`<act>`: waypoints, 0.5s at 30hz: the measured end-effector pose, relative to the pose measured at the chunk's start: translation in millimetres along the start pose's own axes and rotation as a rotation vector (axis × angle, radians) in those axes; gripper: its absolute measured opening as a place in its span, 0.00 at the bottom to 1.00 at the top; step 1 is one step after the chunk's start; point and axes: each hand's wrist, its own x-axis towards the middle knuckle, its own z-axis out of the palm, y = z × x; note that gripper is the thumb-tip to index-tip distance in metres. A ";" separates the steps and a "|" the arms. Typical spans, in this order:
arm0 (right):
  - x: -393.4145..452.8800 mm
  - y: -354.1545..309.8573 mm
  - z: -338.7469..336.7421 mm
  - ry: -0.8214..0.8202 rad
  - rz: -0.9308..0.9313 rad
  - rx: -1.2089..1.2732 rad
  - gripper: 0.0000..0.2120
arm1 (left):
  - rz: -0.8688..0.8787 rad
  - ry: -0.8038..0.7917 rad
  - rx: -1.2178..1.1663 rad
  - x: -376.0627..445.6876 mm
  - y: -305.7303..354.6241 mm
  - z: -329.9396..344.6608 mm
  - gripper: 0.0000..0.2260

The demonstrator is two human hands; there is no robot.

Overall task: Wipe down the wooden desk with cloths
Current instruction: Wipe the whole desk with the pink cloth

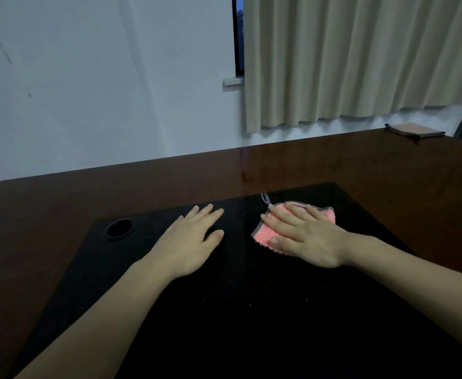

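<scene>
Two bare hands lie before us on a glossy black panel [224, 310] set into the reddish-brown wooden surface [388, 170]. Our left hand [188, 242] rests flat, fingers straight, holding nothing. Our right hand [303, 236] presses flat on a knobbly pink cloth [265, 236] with dark-trimmed edges and a loop, partly hiding it. Farther left sits a round hole [119, 227]. Far right, a flat folded item [416, 130] is hard to make out below pleated beige curtains [361, 56].

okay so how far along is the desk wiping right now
Done: cannot tell; specks still show on the black panel. In hand: the right hand presses the pink cloth flat on that panel; the left hand rests flat beside it. Left: the brown wooden surround.
</scene>
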 end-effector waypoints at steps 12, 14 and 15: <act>101.6 91.1 -36.1 0.002 0.105 0.014 0.29 | 0.015 -0.069 -0.016 122.9 10.3 -22.8 0.24; 111.7 110.0 -41.3 0.002 0.127 0.030 0.30 | 0.009 -0.082 -0.026 136.9 18.4 -25.6 0.24; 115.7 119.1 -43.3 0.002 0.130 0.033 0.33 | 0.006 -0.096 -0.026 144.5 23.5 -27.2 0.24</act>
